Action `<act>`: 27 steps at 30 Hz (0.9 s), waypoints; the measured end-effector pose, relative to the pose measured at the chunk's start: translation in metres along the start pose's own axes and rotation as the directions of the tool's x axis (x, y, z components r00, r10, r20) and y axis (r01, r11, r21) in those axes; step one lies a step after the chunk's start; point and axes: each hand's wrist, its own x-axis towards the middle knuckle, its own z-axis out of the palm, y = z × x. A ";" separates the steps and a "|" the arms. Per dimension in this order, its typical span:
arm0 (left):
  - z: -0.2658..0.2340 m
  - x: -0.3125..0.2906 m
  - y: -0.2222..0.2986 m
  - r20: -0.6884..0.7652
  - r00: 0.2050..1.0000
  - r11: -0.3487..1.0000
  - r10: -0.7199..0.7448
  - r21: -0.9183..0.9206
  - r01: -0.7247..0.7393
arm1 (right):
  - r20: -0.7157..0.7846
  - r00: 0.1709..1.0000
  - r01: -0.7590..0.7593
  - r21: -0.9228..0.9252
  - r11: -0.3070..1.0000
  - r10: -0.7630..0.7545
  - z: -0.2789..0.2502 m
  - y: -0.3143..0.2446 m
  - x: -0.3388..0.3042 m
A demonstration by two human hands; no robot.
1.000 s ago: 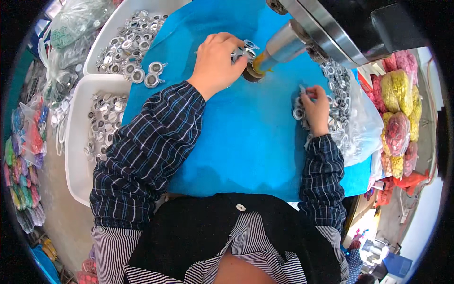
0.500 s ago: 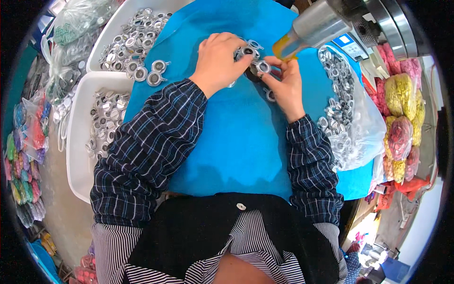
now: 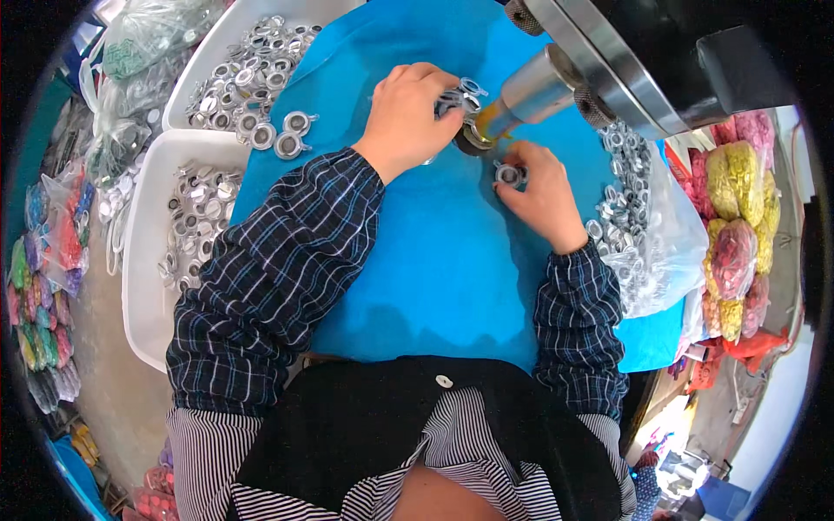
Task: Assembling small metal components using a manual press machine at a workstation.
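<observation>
Blue cloth over the tabletop (image 3: pixel 417 286), workshop around it. Counts: 1 press (image 3: pixel 599 61), 1 die (image 3: pixel 470 144), 2 white bins on the left: upper bin (image 3: pixel 178 106), lower bin (image 3: pixel 139 269). 1 pile (image 3: pixel 618 208) of metal rings on the right, spilling from 1 clear bag (image 3: pixel 669 247). Pieces in bins and pile: too many and overlapped to count. 2 loose rings (image 3: pixel 289 145) on the cloth just beside the upper bin.

Left hand (image 3: pixel 415 113): thumb and index closed around a ring cluster (image 3: pixel 472 89), just up-left of the die; at least 2 in it, exact number hidden. Right hand (image 3: pixel 540 193): fingers pinched nearly together on 1 ring (image 3: pixel 509 175), just lower right of the die, over the cloth.

Diffs vs half a second ago: right hand was at the die, now back from it toward the person and a bit right. Ram (image 3: pixel 530 91) was raised clear, now its tip is down at the die. Left hand about the same spot.

Orientation: held ring's open face looks up at the camera. Body is round; small tab seems to point up-left, toward the die, so the long axis through tab and ring runs upper left to lower right.
</observation>
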 end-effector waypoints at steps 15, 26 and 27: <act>-0.001 0.001 0.000 0.034 0.998 0.999 -0.045 0.029 0.044 | -0.313 0.945 0.164 0.702 0.693 0.094 0.034 -0.002 0.033; 0.003 0.001 0.002 -0.070 0.997 1.000 -0.006 0.010 0.007 | -0.038 0.998 -0.032 0.192 0.981 0.040 -0.002 0.036 0.000; 0.002 0.001 0.003 -0.043 0.999 1.000 0.022 -0.012 -0.023 | -0.010 0.995 -0.094 0.234 0.968 0.099 -0.001 0.038 0.001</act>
